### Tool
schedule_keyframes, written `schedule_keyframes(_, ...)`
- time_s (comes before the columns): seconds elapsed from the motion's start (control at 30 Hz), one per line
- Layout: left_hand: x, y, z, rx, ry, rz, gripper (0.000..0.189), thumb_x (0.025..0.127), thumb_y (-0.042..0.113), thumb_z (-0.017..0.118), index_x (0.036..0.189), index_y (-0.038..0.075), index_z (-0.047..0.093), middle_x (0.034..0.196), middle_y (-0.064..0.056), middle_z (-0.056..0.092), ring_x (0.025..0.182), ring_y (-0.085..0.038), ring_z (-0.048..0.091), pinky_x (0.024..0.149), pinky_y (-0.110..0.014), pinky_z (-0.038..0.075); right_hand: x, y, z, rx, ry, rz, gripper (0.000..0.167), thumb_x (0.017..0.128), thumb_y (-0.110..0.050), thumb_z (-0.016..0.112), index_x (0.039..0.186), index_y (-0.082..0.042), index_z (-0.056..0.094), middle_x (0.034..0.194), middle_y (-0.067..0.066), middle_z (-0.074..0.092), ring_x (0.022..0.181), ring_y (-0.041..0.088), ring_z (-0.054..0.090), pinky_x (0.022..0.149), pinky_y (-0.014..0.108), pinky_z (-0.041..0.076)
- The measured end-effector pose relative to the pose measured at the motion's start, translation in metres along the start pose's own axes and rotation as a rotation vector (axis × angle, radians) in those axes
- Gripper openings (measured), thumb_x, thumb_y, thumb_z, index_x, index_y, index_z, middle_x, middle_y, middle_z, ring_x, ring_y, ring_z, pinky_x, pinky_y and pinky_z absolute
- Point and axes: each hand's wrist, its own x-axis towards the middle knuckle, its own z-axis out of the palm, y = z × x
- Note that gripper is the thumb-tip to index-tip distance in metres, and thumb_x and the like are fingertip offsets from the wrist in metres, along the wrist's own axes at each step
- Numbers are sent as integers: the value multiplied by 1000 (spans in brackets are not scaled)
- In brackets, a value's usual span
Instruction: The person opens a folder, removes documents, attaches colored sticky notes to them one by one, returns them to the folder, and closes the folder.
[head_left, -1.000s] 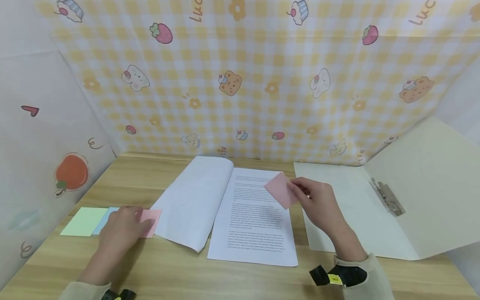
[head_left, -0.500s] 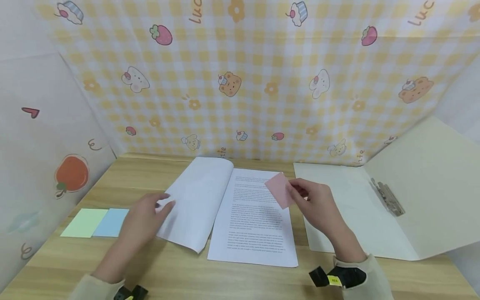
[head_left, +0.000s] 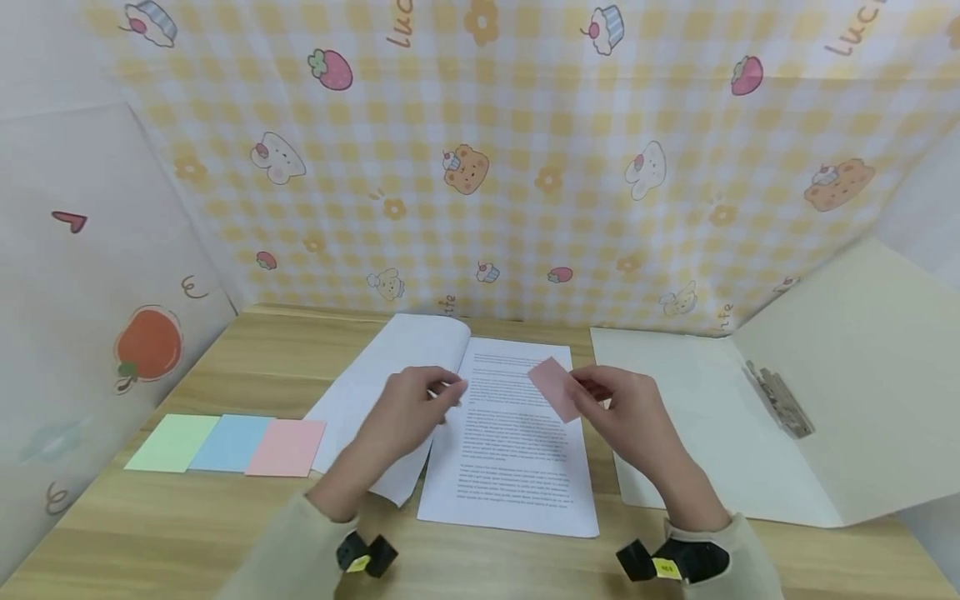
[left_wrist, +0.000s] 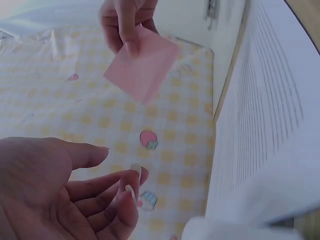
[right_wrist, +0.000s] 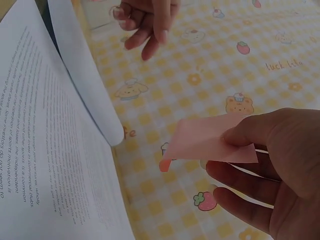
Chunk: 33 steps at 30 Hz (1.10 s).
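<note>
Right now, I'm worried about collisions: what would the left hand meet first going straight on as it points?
Ahead of the left hand, probably the pink note the right hand pinches; depth is unclear.

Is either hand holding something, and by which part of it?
The right hand pinches a pink paper note near one edge; the left hand holds nothing.

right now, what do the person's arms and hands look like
The left hand and right hand are ungloved. Pale beige fabric sleeves reach the wrists, where black, blocky devices sit, each with a small yellow label. The right label's print is too small to read.
</note>
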Motion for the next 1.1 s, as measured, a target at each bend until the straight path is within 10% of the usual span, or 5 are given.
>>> schedule_keyframes(0.57, 29, 11, 44, -355, -189, -114, 39, 102, 33, 60, 118, 0, 73, 91, -10, 77, 65, -13, 65, 65, -24, 58, -2, -6, 16, -30, 33, -151, 17, 81, -3, 83, 95, -12, 82, 92, 0, 79, 81, 13, 72, 65, 26, 56)
schedule_keyframes(1.1, 33, 8, 46, -336, -80, -114, 25, 100, 25, 64, 106, 5, 77, 87, -9, 74, 63, -15, 63, 62, -25, 57, -4, -10, 30, -189, 25, -280, 21, 75, -8, 88, 95, -13, 83, 94, 0, 80, 90, 17, 75, 75, 34, 61)
